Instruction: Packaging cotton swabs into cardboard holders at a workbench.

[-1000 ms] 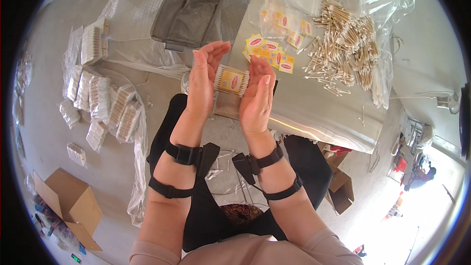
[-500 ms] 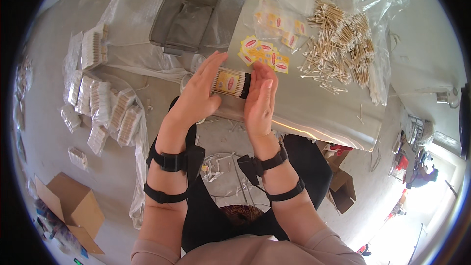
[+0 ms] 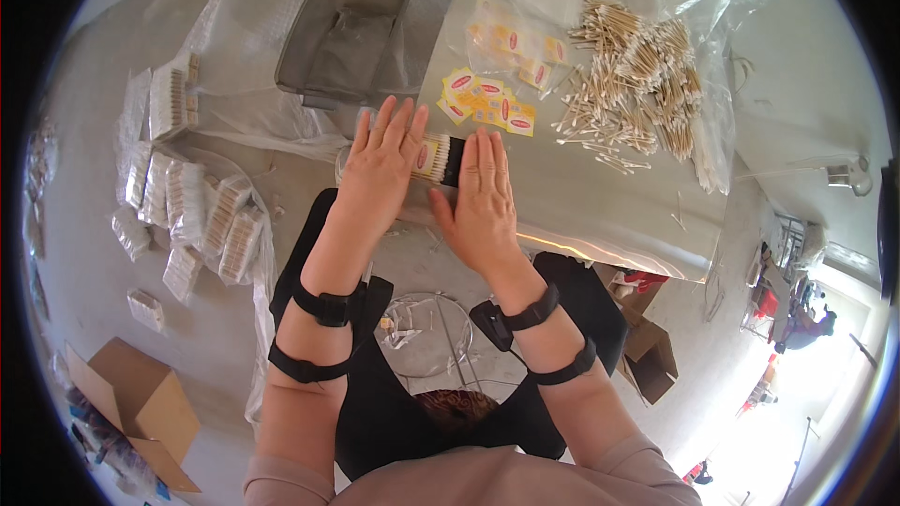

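Observation:
Between my hands lies a flat bundle of cotton swabs (image 3: pixel 441 158) with a yellow printed card (image 3: pixel 428 157) on it. A black piece (image 3: pixel 454 163) borders its right end. My left hand (image 3: pixel 380 167) lies flat, fingers stretched, over the bundle's left part and hides it. Palm down at the black piece's right side is my right hand (image 3: pixel 482 195), its fingers straight and thumb out to the left. Whether its fingertips press on the piece I cannot tell. Beyond the right hand, several loose yellow cards (image 3: pixel 489 103) are spread on the metal tabletop (image 3: pixel 600 215).
A big heap of loose swabs (image 3: pixel 647 75) covers the table's right, beside clear plastic film (image 3: pixel 727 0). A grey plastic bin (image 3: pixel 292 61) stands at the far left. Bagged swab packs (image 3: pixel 187 197) pile up further left. An opened cardboard box (image 3: pixel 141 389) sits at lower left.
My right hand has turned from upright with its palm facing left to palm down. My left hand has flattened and now covers more of the bundle. The view has shifted slightly.

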`<control>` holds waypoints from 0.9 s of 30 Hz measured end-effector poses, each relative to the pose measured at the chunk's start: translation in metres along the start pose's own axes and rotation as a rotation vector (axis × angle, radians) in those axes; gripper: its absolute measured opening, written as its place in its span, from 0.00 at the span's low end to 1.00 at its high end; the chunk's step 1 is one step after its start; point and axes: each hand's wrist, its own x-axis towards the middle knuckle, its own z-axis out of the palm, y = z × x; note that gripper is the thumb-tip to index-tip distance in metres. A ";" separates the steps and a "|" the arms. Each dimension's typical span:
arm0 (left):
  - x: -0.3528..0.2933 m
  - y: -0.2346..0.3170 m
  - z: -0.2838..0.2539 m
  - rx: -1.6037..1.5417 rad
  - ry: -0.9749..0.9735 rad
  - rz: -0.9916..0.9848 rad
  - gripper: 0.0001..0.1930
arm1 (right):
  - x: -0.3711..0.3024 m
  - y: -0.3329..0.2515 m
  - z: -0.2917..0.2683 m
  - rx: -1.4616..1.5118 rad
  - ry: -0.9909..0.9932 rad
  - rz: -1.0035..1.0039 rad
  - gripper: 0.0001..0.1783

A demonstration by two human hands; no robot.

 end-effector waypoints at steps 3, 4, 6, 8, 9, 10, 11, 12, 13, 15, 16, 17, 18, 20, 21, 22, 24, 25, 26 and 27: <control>0.002 0.004 0.006 0.074 0.054 0.005 0.32 | 0.001 -0.005 0.001 -0.125 -0.065 0.013 0.48; 0.003 0.006 0.009 0.103 0.077 0.001 0.32 | 0.002 -0.004 0.002 -0.130 -0.063 0.013 0.48; 0.003 0.009 0.012 0.115 0.079 -0.005 0.32 | 0.004 -0.003 0.005 -0.174 -0.059 0.016 0.49; 0.004 0.010 0.012 0.130 0.080 -0.011 0.32 | 0.006 -0.004 0.006 -0.161 -0.063 0.008 0.49; 0.002 0.009 0.011 0.140 0.083 -0.009 0.32 | 0.006 -0.004 0.006 -0.146 -0.072 -0.001 0.50; 0.001 0.007 0.011 0.150 0.086 -0.008 0.32 | 0.007 -0.005 0.005 -0.145 -0.073 -0.002 0.50; 0.001 0.006 0.011 0.151 0.085 -0.009 0.32 | 0.007 -0.005 0.005 -0.133 -0.079 -0.015 0.50; 0.001 0.006 0.011 0.165 0.094 0.004 0.31 | 0.008 -0.005 0.005 -0.124 -0.086 -0.027 0.50; 0.002 0.006 0.011 0.179 0.103 0.016 0.30 | 0.008 -0.004 0.004 -0.125 -0.087 -0.027 0.50; 0.004 0.006 0.008 0.183 0.088 0.033 0.30 | 0.011 -0.002 0.002 -0.146 -0.105 -0.063 0.51; 0.006 0.006 0.006 0.188 0.074 0.051 0.30 | 0.011 -0.001 0.002 -0.146 -0.105 -0.065 0.51; 0.008 0.006 0.005 0.190 0.074 0.050 0.30 | 0.012 -0.001 0.002 -0.169 -0.123 -0.068 0.52; 0.011 0.004 0.003 0.183 0.049 0.101 0.29 | 0.013 -0.001 0.002 -0.190 -0.140 -0.072 0.54; 0.013 0.000 0.001 0.181 0.023 0.152 0.29 | 0.014 -0.002 0.001 -0.196 -0.161 -0.068 0.54; 0.014 -0.001 0.002 0.193 0.019 0.180 0.30 | 0.014 -0.003 0.000 -0.207 -0.184 -0.061 0.55; 0.014 -0.002 0.002 0.204 0.014 0.209 0.31 | 0.015 -0.004 0.000 -0.204 -0.182 -0.060 0.55; 0.014 -0.003 0.001 0.220 0.012 0.219 0.31 | 0.018 -0.005 0.000 -0.204 -0.234 -0.082 0.56; 0.015 -0.003 0.001 0.235 0.011 0.227 0.32 | 0.019 -0.006 0.000 -0.204 -0.231 -0.077 0.56; 0.015 -0.004 0.000 0.234 0.011 0.233 0.32 | 0.021 -0.008 0.000 -0.204 -0.234 -0.094 0.56; 0.016 -0.005 -0.001 0.240 -0.004 0.235 0.32 | 0.022 -0.009 0.000 -0.201 -0.238 -0.113 0.57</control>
